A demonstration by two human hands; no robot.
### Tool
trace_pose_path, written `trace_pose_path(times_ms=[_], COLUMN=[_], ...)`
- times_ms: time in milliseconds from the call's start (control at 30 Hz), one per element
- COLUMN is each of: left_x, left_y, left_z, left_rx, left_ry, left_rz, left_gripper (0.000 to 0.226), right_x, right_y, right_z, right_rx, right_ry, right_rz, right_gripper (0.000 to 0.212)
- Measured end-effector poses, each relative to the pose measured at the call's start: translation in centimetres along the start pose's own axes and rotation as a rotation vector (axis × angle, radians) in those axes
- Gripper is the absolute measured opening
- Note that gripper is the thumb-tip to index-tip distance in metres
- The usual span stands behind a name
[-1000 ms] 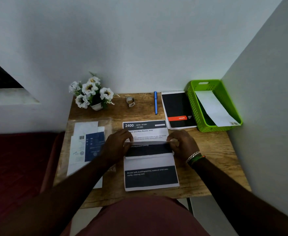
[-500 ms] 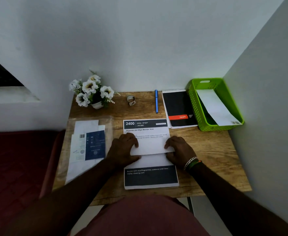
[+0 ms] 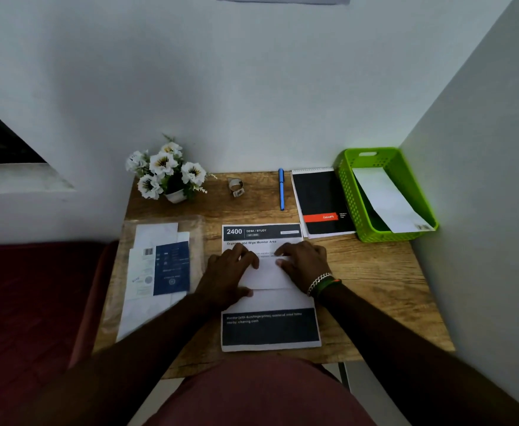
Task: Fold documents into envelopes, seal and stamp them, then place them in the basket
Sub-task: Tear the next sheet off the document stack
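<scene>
A folded white document (image 3: 267, 276) lies on top of a stack of printed sheets (image 3: 270, 329) in the middle of the wooden desk (image 3: 375, 272). My left hand (image 3: 229, 272) presses flat on its left part, fingers reaching the far fold. My right hand (image 3: 302, 261) presses on its right part, fingertips near the fold's middle. A green basket (image 3: 349, 192) stands at the back right with one white envelope (image 3: 387, 199) leaning inside. A clear packet of envelopes (image 3: 157, 269) with a blue label lies to the left.
A small pot of white flowers (image 3: 167, 170) stands at the back left. A tape roll (image 3: 235, 186), a blue pen (image 3: 281, 189) and a black notepad (image 3: 321, 202) lie along the back. Walls close in behind and on the right.
The sheet's near part was lifted, then folded over and laid flat. Both hands have since slid inward along the far fold, pressing it down.
</scene>
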State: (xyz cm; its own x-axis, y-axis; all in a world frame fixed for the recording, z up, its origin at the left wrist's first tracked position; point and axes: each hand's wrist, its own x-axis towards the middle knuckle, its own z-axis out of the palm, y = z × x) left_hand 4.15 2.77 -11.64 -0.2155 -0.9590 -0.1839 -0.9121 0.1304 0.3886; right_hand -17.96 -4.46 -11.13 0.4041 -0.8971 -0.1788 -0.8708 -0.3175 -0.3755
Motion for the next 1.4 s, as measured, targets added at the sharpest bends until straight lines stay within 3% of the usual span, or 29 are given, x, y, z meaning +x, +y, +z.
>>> trace_pose_path(times_ms=[133, 233, 400, 600, 733, 900, 1133, 1300, 1400], left_x=[0.3, 1.5, 3.1, 1.7, 0.6, 0.9, 1.6, 1.1, 1.3], left_y=[0.8, 2.2, 3.4, 0.5, -2.4, 0.3, 0.7, 0.1, -0.1], left_z=[-0.8, -1.9, -3.6, -3.9, -2.9, -3.7, -4.3, -3.9, -2.6], left_rx=[-0.013, -0.182, -0.18, -0.118, -0.278, -0.339, -0.317, -0.43, -0.323], left_ry=[0.113, 0.238, 0.307, 0.231, 0.2, 0.299, 0.313, 0.282, 0.29], left_rz=[-0.018, -0.053, -0.144, -0.152, -0.165, -0.118, -0.155, -0.161, -0.199], left_gripper=[0.065, 0.043, 0.013, 0.014, 0.016, 0.009, 0.015, 0.012, 0.011], right_x=[0.5, 1.0, 1.2, 0.3, -0.5, -0.2, -0.1, -1.0, -1.3], right_y=[-0.6, -1.5, -2.7, -1.0, 0.2, -0.2, 0.5, 2.6, 3.2], right_z=[-0.7, -1.5, -3.0, -3.3, -3.1, -3.2, -4.0, -4.3, -3.9], right_rx=[0.072, 0.08, 0.094, 0.079, 0.076, 0.135, 0.301, 0.375, 0.353], right_ry=[0.017, 0.083, 0.152, 0.172, 0.162, 0.129, 0.099, 0.126, 0.151], right_rz=[0.023, -0.049, -0.091, -0.074, -0.037, -0.018, 0.045, 0.08, 0.122], right_gripper=[0.016, 0.019, 0.025, 0.018, 0.015, 0.016, 0.013, 0.008, 0.004])
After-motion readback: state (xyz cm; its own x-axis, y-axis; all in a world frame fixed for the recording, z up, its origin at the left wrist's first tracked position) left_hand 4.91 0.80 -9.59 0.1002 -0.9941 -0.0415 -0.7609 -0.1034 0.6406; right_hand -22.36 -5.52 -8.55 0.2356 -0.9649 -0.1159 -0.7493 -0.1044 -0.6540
